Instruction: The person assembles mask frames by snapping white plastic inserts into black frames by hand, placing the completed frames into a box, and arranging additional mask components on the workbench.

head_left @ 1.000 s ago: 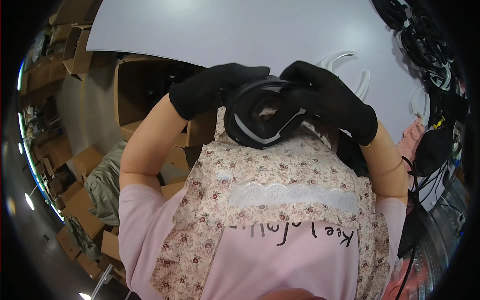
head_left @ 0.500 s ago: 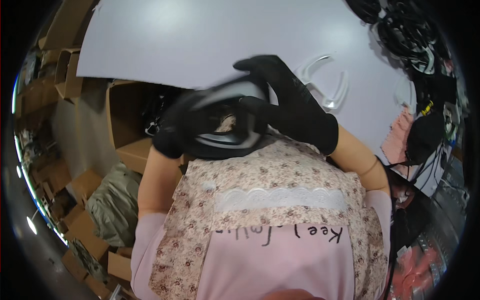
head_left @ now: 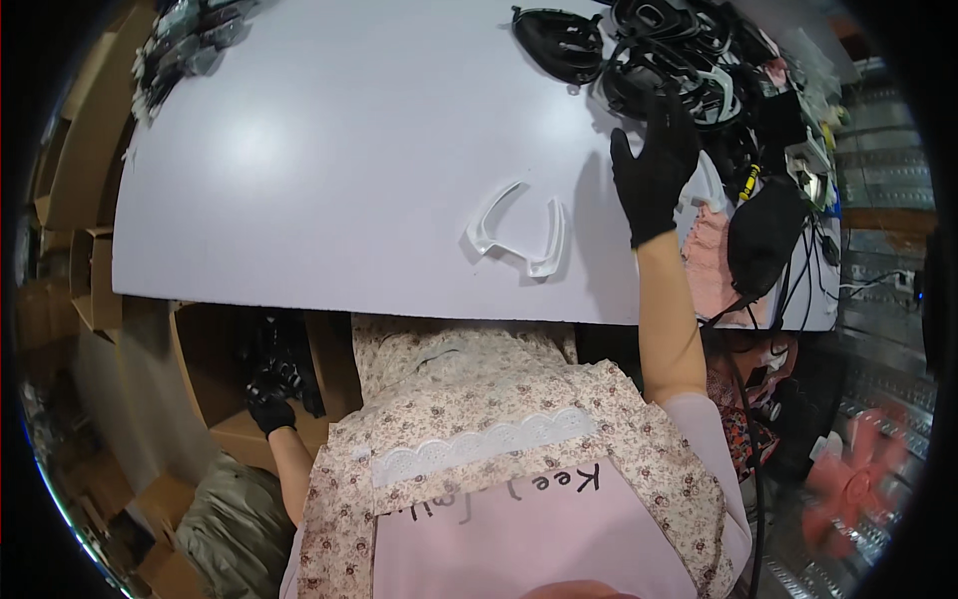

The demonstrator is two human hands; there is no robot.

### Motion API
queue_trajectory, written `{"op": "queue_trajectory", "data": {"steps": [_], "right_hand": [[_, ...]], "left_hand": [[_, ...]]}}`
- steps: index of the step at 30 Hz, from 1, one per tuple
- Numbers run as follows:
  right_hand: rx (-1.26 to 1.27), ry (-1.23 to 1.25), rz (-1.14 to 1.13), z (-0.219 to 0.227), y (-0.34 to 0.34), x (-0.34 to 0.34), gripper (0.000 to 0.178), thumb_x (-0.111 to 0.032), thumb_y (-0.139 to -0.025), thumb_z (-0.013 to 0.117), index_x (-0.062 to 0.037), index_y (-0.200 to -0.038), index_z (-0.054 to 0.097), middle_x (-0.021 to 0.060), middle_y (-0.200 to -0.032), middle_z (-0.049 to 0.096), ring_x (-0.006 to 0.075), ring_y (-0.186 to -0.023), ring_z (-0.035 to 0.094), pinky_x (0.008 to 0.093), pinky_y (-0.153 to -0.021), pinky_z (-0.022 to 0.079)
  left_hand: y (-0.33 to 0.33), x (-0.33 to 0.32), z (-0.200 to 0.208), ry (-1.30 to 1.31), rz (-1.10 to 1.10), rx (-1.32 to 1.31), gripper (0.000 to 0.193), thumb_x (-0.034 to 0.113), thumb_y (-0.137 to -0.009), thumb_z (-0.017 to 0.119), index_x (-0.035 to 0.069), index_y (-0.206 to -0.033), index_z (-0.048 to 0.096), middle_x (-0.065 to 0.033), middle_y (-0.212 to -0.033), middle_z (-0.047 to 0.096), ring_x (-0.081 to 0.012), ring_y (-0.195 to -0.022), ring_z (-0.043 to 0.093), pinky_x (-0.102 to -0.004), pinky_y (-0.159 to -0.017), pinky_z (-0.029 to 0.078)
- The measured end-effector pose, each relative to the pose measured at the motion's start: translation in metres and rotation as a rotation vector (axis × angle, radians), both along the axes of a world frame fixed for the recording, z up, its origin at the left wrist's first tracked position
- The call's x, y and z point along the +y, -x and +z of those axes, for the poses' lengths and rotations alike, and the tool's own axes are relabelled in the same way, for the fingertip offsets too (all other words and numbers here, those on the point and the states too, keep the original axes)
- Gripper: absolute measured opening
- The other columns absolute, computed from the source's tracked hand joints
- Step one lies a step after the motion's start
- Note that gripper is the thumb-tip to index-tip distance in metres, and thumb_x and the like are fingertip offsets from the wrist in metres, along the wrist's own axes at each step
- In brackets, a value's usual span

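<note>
My right hand (head_left: 654,180), in a black glove, reaches over the right side of the table. Its thumb stands apart and its fingers stretch onto a pile of black rounded frames (head_left: 649,85), some with white parts. It is open; the fingertips blend into the black pile. Low on the left, my left hand (head_left: 269,409), also black-gloved, is at a cardboard box (head_left: 215,374) below the table edge. It touches or lies beside black parts (head_left: 279,354) in the box; its fingers merge with them. A white curved plastic frame (head_left: 519,255) lies on the table, left of my right hand.
Right of my right forearm are a pink cloth (head_left: 709,260), a black pouch-like thing (head_left: 768,240) and loose cables. Clear-wrapped dark items (head_left: 190,50) lie at the table's far left. A red fan (head_left: 858,479) stands low right, a grey-green sack (head_left: 239,529) low left.
Both hands held a black oval frame before my body; they have parted. My left hand went down to the box, my right to the pile. The oval frame is no longer between them. The view shifted.
</note>
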State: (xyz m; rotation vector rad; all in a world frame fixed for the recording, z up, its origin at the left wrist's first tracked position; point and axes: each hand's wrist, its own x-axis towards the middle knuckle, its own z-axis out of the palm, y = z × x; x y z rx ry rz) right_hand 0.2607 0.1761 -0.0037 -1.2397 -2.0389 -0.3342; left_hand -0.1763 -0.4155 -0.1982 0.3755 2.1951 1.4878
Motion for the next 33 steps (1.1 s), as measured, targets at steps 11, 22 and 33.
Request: {"op": "queue_trajectory", "data": {"steps": [11,22,33], "right_hand": [[0.231,-0.047,0.214,0.002,-0.016,0.037,0.060,-0.016,-0.074,0.080,-0.0020,-0.126,0.055,0.0141,-0.119,0.060,0.0337,-0.119,0.056,0.0428,-0.107,0.042],[1.408,1.605,1.048,0.019,0.043,-0.095,0.035,-0.021,-0.104,0.046,0.0006,-0.130,0.054,0.0138,-0.126,0.063,0.0255,-0.115,0.063,0.0452,-0.105,0.049],[-0.208,0.536,0.546,0.002,-0.004,-0.115,0.037,-0.026,-0.070,0.082,-0.0074,-0.098,0.066,0.0096,-0.101,0.065,0.0309,-0.097,0.061,0.0436,-0.081,0.050]], "left_hand": [[-0.038,0.174,0.126,0.121,-0.084,1.049,0.034,0.011,-0.092,0.058,0.001,-0.125,0.061,-0.0147,-0.121,0.066,-0.0260,-0.112,0.062,-0.0370,-0.094,0.050],[-0.145,0.363,0.214,-0.537,-0.655,-0.339,0.068,0.025,-0.095,0.066,0.004,-0.150,0.033,-0.0127,-0.142,0.049,-0.0214,-0.120,0.056,-0.0347,-0.098,0.048],[-0.085,0.371,0.219,0.058,-0.869,-0.328,0.042,0.022,-0.097,0.063,-0.001,-0.132,0.058,-0.0086,-0.119,0.067,-0.0157,-0.107,0.063,-0.0295,-0.095,0.050]]}}
